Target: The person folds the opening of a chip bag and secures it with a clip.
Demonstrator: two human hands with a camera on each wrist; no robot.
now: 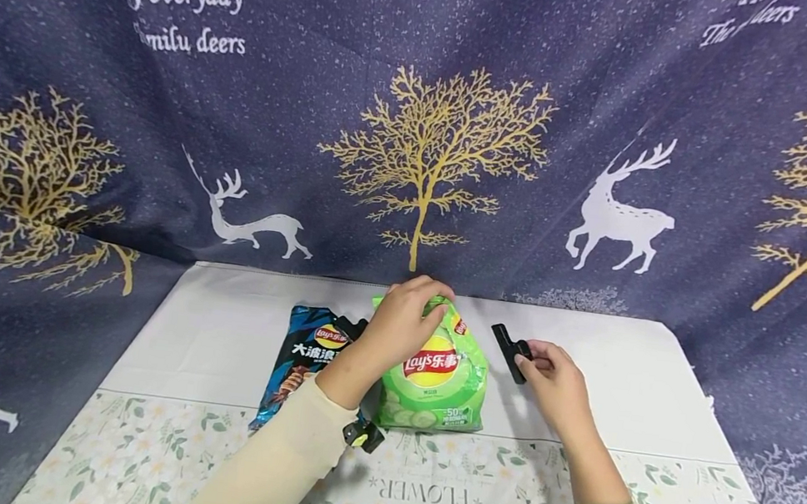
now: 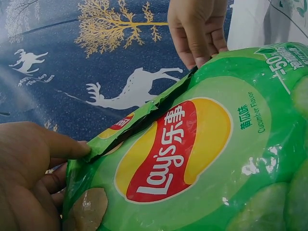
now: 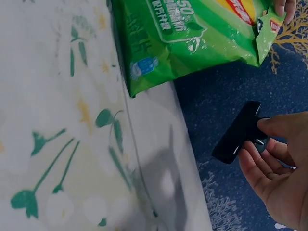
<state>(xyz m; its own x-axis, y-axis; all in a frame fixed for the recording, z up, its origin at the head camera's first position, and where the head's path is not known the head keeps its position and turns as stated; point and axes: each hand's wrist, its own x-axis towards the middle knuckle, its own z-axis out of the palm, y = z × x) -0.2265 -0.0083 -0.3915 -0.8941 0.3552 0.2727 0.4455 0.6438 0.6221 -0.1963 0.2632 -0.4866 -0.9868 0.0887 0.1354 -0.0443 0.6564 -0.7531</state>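
A green Lay's cucumber-flavor chip bag (image 1: 433, 382) stands upright on the table, its top edge folded over. My left hand (image 1: 406, 320) pinches that fold at the bag's upper left corner, thumb on the near side in the left wrist view (image 2: 29, 173). To the right of the bag, my right hand (image 1: 555, 384) holds a black bag clip (image 1: 509, 353) by its handles, between thumb and fingers. The clip's long bar (image 3: 236, 132) points away from the hand, apart from the bag.
A dark blue Lay's chip bag (image 1: 303, 357) lies left of the green one, partly hidden by my left arm, with a black clip (image 1: 350, 328) at its upper right. The white table has a floral cloth (image 1: 420, 489) along its near part. A navy curtain (image 1: 432, 20) hangs behind.
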